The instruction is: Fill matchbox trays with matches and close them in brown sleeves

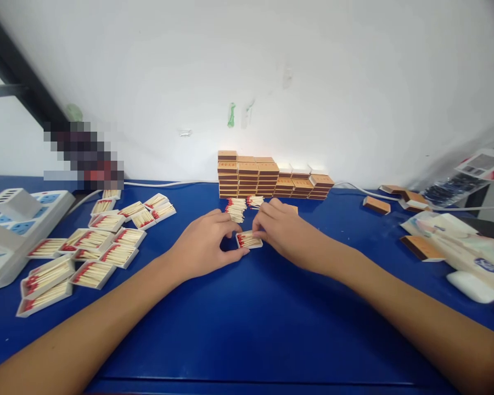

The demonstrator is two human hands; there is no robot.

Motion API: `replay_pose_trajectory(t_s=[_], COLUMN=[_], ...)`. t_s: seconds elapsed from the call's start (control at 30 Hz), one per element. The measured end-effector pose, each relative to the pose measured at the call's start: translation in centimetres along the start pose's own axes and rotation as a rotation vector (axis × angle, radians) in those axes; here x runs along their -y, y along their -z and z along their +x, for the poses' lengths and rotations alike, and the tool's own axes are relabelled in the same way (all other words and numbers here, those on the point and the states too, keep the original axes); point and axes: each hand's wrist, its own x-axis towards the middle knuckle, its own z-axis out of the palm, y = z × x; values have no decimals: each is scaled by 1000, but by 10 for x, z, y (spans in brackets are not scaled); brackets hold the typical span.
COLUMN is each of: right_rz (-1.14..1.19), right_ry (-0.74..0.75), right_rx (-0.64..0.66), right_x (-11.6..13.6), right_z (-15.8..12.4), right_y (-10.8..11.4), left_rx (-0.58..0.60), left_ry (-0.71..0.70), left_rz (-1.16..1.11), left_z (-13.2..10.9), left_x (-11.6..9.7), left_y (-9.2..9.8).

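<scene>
A small white matchbox tray holding red-tipped matches lies on the blue table between my hands. My left hand grips it at the left end, thumb along the near side and fingers at the far side. My right hand is closed in a pinch over the right end of the tray; whether matches are between its fingertips is hidden. Just beyond my fingers lie a loose pile of matches and a smaller pile. Partly behind my right hand shows an orange-brown matchbox piece.
Stacked matchboxes stand against the white wall. Several match-filled trays cover the left side, beside a white power strip. At right are loose matchboxes, a tissue pack and a white case. A cable runs along the back.
</scene>
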Motion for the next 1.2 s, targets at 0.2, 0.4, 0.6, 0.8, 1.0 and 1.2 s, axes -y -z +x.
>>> replay_pose_trajectory(t_s=[0.2, 0.4, 0.6, 0.8, 1.0, 1.2], right_rz=[132, 256, 310, 342, 541, 657], right_ry=[-39, -60, -64, -73, -159, -187], right_rx=[24, 64, 13, 0, 108, 187], right_x=[-3, -9, -5, -8, -18, -14], right_z=[-1, -3, -3, -1, -14, -39], right_y=[7, 10, 5, 10, 35, 36], left_rx=[-2, -9, -7, -3, -40, -19], left_ry=[-9, -19, -25, -24, 12, 30], left_rz=[24, 26, 21, 0, -139, -233], left_z=[0, 0, 1, 1, 1, 7], left_x=[0, 1, 1, 0, -6, -27], left_y=[1, 1, 1, 2, 3, 2])
